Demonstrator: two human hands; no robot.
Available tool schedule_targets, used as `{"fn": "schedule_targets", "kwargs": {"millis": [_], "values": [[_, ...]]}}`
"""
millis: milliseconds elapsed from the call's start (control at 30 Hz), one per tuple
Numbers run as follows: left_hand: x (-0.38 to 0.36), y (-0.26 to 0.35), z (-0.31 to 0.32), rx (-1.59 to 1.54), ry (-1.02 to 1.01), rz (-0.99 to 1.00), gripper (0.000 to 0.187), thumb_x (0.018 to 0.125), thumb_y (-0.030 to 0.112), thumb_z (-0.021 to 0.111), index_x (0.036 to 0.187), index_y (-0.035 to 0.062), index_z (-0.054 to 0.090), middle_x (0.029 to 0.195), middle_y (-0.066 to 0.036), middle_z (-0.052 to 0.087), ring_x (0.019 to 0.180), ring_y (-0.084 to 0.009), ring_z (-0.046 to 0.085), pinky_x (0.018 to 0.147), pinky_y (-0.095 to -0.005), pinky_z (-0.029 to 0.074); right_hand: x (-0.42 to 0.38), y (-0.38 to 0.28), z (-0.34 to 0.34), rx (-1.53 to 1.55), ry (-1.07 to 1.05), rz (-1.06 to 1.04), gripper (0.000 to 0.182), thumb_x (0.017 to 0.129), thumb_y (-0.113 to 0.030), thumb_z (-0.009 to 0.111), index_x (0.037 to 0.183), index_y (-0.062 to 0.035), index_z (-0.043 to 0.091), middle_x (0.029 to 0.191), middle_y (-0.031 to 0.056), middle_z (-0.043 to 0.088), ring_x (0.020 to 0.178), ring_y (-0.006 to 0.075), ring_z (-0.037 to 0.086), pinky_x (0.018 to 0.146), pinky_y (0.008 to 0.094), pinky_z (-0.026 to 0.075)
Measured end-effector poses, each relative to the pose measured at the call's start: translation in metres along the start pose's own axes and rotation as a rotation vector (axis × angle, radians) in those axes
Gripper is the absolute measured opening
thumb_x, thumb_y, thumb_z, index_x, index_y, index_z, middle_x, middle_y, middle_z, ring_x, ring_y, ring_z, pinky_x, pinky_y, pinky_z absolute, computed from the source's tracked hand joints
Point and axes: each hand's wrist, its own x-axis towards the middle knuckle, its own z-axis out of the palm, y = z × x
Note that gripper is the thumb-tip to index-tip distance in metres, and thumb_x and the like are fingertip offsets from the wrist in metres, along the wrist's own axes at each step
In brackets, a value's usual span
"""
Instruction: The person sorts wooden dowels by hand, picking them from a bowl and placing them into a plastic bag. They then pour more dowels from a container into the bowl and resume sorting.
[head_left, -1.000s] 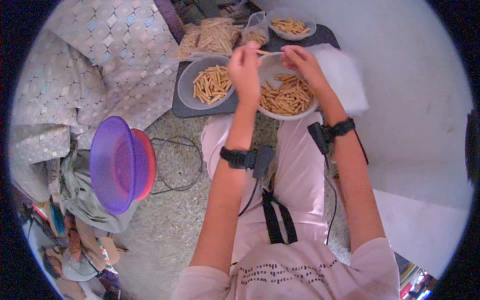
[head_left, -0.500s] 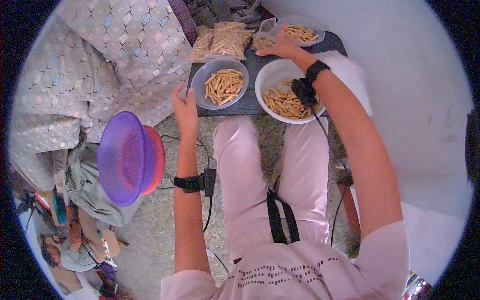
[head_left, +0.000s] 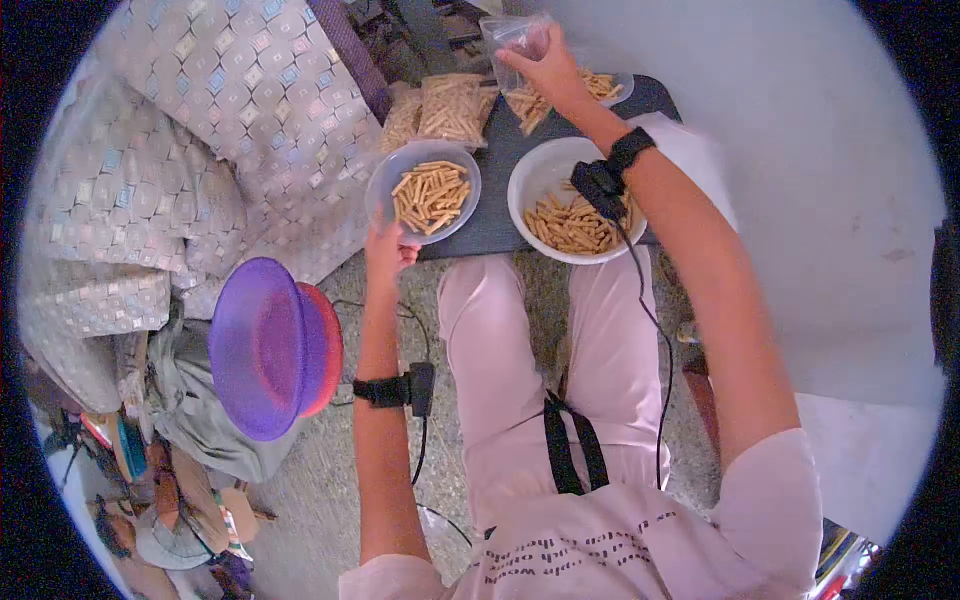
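Note:
My right hand [head_left: 556, 78], at the back of the small dark table, is closed on the upper part of a clear plastic bag [head_left: 507, 42]. The bag hangs upright with some tan stick-shaped snacks [head_left: 526, 108] low in it. Behind it, partly covered by my hand, is a clear container [head_left: 627, 92] of more sticks. My left hand [head_left: 390, 252] grips the near-left rim of a translucent bowl [head_left: 474, 200] with a heap of sticks in it. A white bowl [head_left: 517, 205], also with sticks, stands at the table's front right, partly hidden by my right wrist's strap and device.
Filled bags of sticks [head_left: 452, 108] lie at the table's [head_left: 500, 165] back left. A purple basin [head_left: 240, 350] and a red one [head_left: 322, 350] are left of my left forearm. Patterned fabric [head_left: 255, 110] borders the left side, a pale wall [head_left: 800, 130] the right. Cables trail from both wrists.
My right hand has lifted the plastic bag upright from the back of the table. My left hand has closed on the translucent bowl's rim, and the bowl has shifted slightly left.

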Motion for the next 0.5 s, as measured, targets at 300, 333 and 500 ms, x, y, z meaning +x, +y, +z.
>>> {"fn": "schedule_targets", "kwargs": {"millis": [300,333,500], "values": [[-0.052,0.156,0.047,0.118,-0.072,0.282,0.062,0.083,0.012,0.046,0.142,0.0177,0.028,0.063,-0.007,0.056,0.044,-0.0145,0.052,0.04,-0.025,0.044,-0.039,-0.084,-0.069,-0.046,0.146,-0.138,0.085,0.068,-0.025,0.081,0.123,-0.0028,0.02,0.112,0.0178,0.05,0.105,0.0242,0.052,0.092,0.035,0.042],[-0.054,0.168,0.056,0.102,-0.083,0.301,0.061,0.083,0.012,0.046,0.142,0.0179,0.03,0.064,-0.006,0.056,0.044,-0.0142,0.053,0.04,-0.0243,0.043,-0.048,-0.085,-0.073,-0.067,0.172,-0.156,0.087,0.068,-0.023,0.081,0.124,-0.0034,0.017,0.114,0.0188,0.049,0.107,0.0246,0.051,0.093,0.0351,0.041],[-0.067,0.202,0.103,0.238,-0.145,0.41,0.06,0.082,0.012,0.048,0.14,0.0134,0.033,0.069,-0.008,0.059,0.047,-0.0134,0.055,0.041,-0.023,0.044,-0.101,-0.066,-0.073,-0.038,0.146,0.031,0.089,0.068,-0.016,0.08,0.127,-0.0056,0.014,0.11,0.0176,0.05,0.106,0.0249,0.051,0.093,0.0358,0.041]]}}
